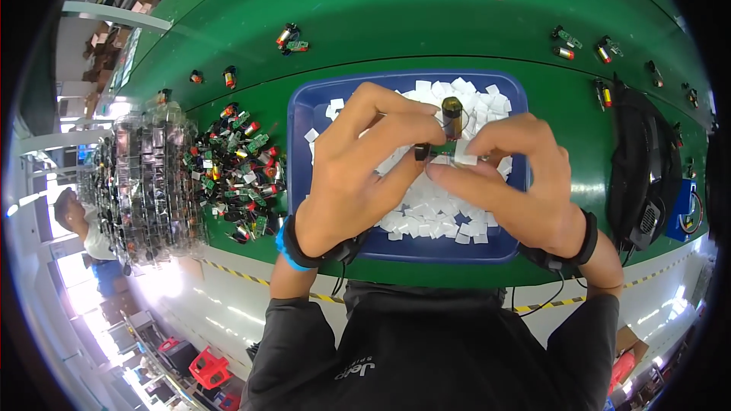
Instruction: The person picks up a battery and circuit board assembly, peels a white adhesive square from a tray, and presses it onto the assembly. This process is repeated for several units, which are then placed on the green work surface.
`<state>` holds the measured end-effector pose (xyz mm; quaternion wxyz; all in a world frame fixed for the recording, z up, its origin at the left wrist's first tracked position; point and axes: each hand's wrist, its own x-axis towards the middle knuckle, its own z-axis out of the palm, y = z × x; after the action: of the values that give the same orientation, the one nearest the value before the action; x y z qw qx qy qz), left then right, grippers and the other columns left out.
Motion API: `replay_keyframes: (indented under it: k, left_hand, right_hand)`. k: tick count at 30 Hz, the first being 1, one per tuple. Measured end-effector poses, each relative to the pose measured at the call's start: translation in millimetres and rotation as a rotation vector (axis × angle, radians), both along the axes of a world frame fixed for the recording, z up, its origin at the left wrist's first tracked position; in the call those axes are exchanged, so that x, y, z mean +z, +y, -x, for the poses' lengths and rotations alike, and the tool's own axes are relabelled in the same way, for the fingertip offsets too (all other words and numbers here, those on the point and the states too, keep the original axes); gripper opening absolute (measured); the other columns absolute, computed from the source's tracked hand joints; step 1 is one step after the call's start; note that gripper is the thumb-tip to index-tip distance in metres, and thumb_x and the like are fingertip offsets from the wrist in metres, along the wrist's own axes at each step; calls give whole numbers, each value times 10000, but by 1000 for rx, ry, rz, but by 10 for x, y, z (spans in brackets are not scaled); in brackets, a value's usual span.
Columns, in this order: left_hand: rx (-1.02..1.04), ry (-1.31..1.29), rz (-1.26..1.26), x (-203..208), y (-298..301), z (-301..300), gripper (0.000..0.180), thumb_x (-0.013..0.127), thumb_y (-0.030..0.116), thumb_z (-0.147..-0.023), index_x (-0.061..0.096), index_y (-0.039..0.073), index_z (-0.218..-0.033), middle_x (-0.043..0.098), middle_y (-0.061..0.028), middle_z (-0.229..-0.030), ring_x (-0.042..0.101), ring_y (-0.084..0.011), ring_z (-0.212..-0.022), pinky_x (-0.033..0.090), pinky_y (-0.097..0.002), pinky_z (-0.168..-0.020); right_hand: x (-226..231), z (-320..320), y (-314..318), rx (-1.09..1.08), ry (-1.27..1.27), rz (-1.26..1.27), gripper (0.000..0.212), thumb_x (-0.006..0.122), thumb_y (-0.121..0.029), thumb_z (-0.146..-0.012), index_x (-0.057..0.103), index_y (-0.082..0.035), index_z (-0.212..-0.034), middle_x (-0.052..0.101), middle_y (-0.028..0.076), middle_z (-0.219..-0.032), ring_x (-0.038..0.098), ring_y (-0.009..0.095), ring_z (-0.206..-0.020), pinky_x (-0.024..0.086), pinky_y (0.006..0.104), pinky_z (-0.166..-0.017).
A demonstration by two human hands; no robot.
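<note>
Over the blue tray [295,183], my left hand [358,171] is closed, pinching a small green circuit board [442,155] by its dark end. A short dark cylinder with a brownish sheen [452,118], like a small battery cell, stands up beside the board and seems to belong to it. My right hand [525,186] is closed too, with thumb and forefinger on a small white square piece [465,154] against the board's right end. Fingertips partly hide the contact. Many similar white squares [426,213] lie loose in the tray below.
Left of the tray is a pile of boards with wired cylinders [240,171], beside a stack of clear plastic trays [148,183]. Several such assemblies [292,38] lie at the back. A black bag [643,167] and a blue box [683,209] stand right. A person [95,236] is far left.
</note>
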<state>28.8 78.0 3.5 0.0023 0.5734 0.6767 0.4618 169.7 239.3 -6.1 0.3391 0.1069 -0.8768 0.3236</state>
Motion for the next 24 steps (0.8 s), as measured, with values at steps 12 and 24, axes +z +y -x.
replay_keyframes:
  k: [12, 24]
  left_hand:
    - [-203, -1313, 395, 151, -141, 78, 312, 581, 167, -992, 566, -57, -1207, 626, -136, -1128, 663, -208, -895, 594, -328, -692]
    - [-91, -1029, 238, 44, -107, -68, 272, 598, 84, -993, 577, -32, -1238, 643, -90, -944, 641, -123, -816, 592, -263, -594]
  right_hand:
    - [-4, -32, 112, 88, 151, -172, 405, 814, 42, -575, 781, -99, -954, 584, 47, -951, 610, 219, -800, 466, 270, -543]
    - [-25, 26, 109, -107, -46, -178, 279, 775, 81, -683, 675, -20, -924, 632, 108, -1004, 657, 235, -793, 549, 298, -586]
